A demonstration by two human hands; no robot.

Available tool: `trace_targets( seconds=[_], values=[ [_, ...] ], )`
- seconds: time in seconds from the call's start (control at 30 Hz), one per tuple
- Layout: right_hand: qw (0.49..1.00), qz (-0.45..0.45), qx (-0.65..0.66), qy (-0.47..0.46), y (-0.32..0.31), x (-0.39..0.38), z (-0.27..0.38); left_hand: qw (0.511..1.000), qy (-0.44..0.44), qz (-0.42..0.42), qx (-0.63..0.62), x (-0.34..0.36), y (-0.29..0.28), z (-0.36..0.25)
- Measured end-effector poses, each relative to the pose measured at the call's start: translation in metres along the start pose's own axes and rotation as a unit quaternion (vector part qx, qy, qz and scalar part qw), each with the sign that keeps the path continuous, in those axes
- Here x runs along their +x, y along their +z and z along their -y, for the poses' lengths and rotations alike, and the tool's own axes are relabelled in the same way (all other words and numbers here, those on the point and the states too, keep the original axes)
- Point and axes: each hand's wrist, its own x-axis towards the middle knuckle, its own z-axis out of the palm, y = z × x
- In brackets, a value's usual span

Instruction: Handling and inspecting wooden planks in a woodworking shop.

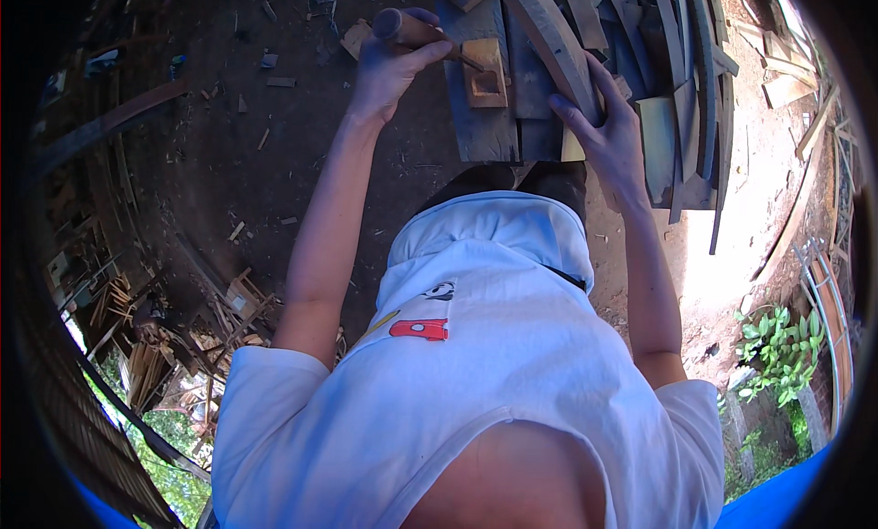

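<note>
My left hand (393, 76) is closed around the thick wooden handle (402, 28) of a chisel-like tool. From the hand its thin dark shank (469, 62) points right to a small yellowish wooden block (483, 49) with a squarish hollow in it. I cannot tell whether the tip touches the block. Under the block lie dark planks (476, 131). My right hand (613, 131) grips the near end of a long, curved wooden piece (549, 35), thumb on its left side and fingers on its right. That piece runs away toward the upper edge of the picture.
Several curved wooden strips (681, 99) are piled to the right of my right hand. Wood scraps and chips (282, 82) litter the dirt floor (219, 154) on the left. More lumber (137, 374) is heaped at the lower left. A leafy plant (782, 351) grows at the right.
</note>
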Motion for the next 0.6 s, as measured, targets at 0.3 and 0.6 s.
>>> trace_targets(
  seconds=[0.3, 0.6],
  values=[
    [1.0, -0.014, 0.02, 0.019, -0.004, -0.008, -0.009, 0.948, 0.037, -0.164, -0.27, 0.0, 0.017, 0.025],
    [0.999, -0.028, 0.014, 0.016, -0.01, -0.015, -0.014, 0.963, 0.073, -0.148, -0.215, -0.002, 0.052, 0.009]
  ],
)
